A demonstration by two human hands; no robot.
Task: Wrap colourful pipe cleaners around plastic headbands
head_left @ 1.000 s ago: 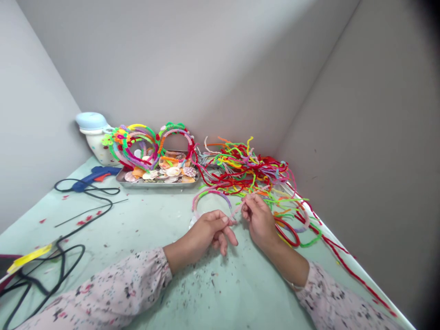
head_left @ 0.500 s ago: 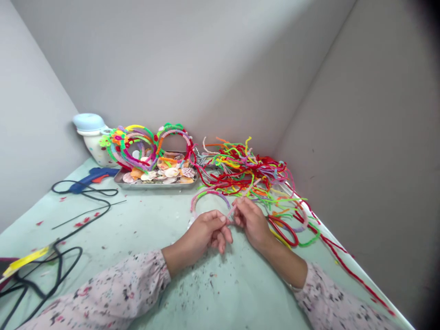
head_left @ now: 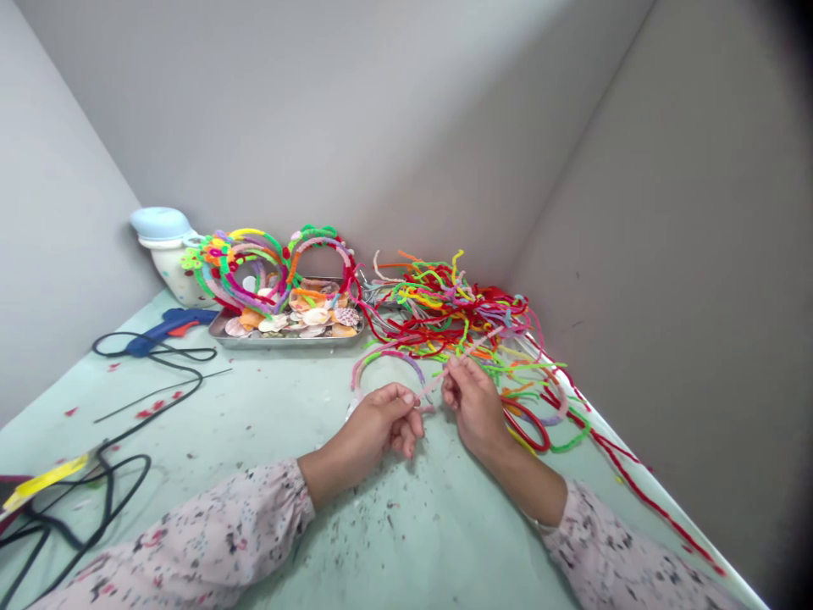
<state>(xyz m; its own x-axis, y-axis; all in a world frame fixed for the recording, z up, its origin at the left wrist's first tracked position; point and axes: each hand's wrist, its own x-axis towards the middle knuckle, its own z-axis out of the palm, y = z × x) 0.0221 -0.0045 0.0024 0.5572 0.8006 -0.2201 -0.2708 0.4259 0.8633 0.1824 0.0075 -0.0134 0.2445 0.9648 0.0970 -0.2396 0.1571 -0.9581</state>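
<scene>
A headband [head_left: 389,354] wrapped in pink, green and purple pipe cleaner arches just beyond my left hand [head_left: 384,419]. The thumb and forefinger of that hand are closed on the headband near one end, partly hiding it, where a pink pipe cleaner [head_left: 433,384] meets it. My right hand [head_left: 473,402] pinches this pipe cleaner a short way off. The strand runs taut between both hands, and its free tail sticks out past my right fingers toward the pile. Red-handled scissors [head_left: 528,426] lie beside my right wrist, partly covered.
A heap of coloured pipe cleaners [head_left: 438,309] lies at the back right. Finished-looking headbands [head_left: 245,263] stand on a metal tray [head_left: 285,342] of shells. At left are a blue glue gun [head_left: 156,333], black cords [head_left: 111,474] and a blue-lidded cup [head_left: 174,263].
My right hand has moved slightly right, away from my left, and a longer stretch of pink pipe cleaner shows. My left hand stays nearly in place.
</scene>
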